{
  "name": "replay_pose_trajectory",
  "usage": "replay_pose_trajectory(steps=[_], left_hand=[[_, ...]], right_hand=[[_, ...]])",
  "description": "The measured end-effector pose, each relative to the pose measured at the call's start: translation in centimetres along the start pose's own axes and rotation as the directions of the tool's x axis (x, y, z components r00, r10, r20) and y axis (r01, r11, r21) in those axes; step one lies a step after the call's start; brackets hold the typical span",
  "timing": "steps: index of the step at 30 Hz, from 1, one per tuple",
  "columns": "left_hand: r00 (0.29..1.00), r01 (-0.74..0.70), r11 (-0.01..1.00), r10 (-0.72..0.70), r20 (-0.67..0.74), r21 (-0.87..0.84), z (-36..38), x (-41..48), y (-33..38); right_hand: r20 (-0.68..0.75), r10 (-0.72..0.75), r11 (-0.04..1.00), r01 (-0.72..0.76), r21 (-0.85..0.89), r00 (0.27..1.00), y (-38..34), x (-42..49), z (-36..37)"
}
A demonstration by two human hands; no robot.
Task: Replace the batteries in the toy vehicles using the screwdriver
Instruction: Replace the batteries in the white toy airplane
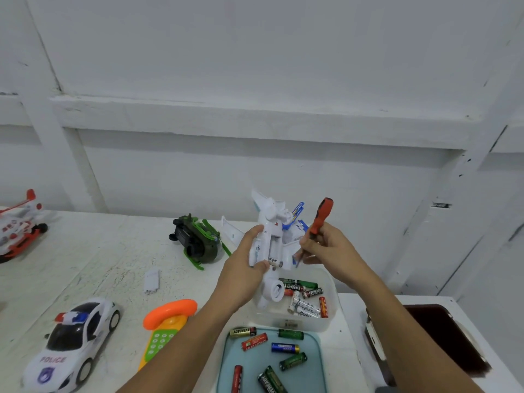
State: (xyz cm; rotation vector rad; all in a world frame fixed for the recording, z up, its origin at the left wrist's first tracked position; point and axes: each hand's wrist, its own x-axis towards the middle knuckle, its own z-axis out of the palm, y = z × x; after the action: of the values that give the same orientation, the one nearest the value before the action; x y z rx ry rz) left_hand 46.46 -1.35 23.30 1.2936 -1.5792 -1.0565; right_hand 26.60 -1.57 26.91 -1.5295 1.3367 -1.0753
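White plastic toy aeroplane [270, 236] with blue trim, held up in the air just above a clear plastic tub [330, 321], fins uppermost, underside turned toward the camera. Rectangular recess open in its belly; too blurred to tell whether anything sits inside. Gripped round the fuselage by the left hand [249, 259], thumb on the near side, fingers curled behind and mostly hidden.

Screwdriver [319, 219] with an orange and black handle clenched in the right hand [326, 248], handle end up. Shaft almost wholly covered by the fingers, only a short bluish tip showing below, just beside the aeroplane's wing. Impossible to judge whether tip and toy touch.

Inside the tub, a jumble of cylindrical batteries [312, 293], partly hidden by the toy's lower end. Nearer the camera, a pale teal plastic tray [226, 361] carrying loose batteries in green, red, blue and black, its near edge cut off by the frame and its left side crossed by the left forearm.

On the scuffed white table [99, 251], well apart from the hands: a small white rectangular cover plate [151, 280] lying flat; a green camouflage toy helicopter [198, 241] tipped on its side; an orange and yellow toy telephone [167, 321], lower part behind the forearm; a white toy police car [73, 344].

At the left edge, a red and white toy helicopter [19, 222], cut off. At the right, a dark brown flat object [442, 336], not identifiable.
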Motion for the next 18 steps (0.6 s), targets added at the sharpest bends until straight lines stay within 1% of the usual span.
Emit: replay_pose_trajectory(steps=[3, 5, 9, 13, 18], left_hand=[[0.999, -0.028, 0.999, 0.027, 0.018, 0.04, 0.2, -0.1, 0.0], [0.999, -0.042, 0.998, 0.041, 0.021, 0.049, 0.3, -0.2, 0.0], [0.997, -0.07, 0.996, 0.068, 0.042, 0.049, 0.3, -0.5, 0.2], [0.997, -0.058, 0.997, 0.055, 0.047, 0.057, 0.1, -0.7, 0.4], [0.997, -0.06, 0.993, 0.055, 0.055, 0.106, 0.2, -0.9, 0.4]], right_hand=[[-0.057, -0.102, 0.994, 0.099, -0.05, 0.993, -0.2, -0.1, 0.7], [-0.07, -0.119, 0.991, 0.115, -0.067, 0.99, -0.3, -0.1, 1.3], [-0.073, -0.119, 0.993, 0.117, -0.035, 0.99, 0.0, -0.3, 2.6], [-0.061, -0.101, 0.994, 0.098, -0.051, 0.993, -0.2, -0.3, 3.0], [-0.007, -0.06, 0.996, 0.059, -0.066, 0.998, 0.1, -0.1, 2.7]])
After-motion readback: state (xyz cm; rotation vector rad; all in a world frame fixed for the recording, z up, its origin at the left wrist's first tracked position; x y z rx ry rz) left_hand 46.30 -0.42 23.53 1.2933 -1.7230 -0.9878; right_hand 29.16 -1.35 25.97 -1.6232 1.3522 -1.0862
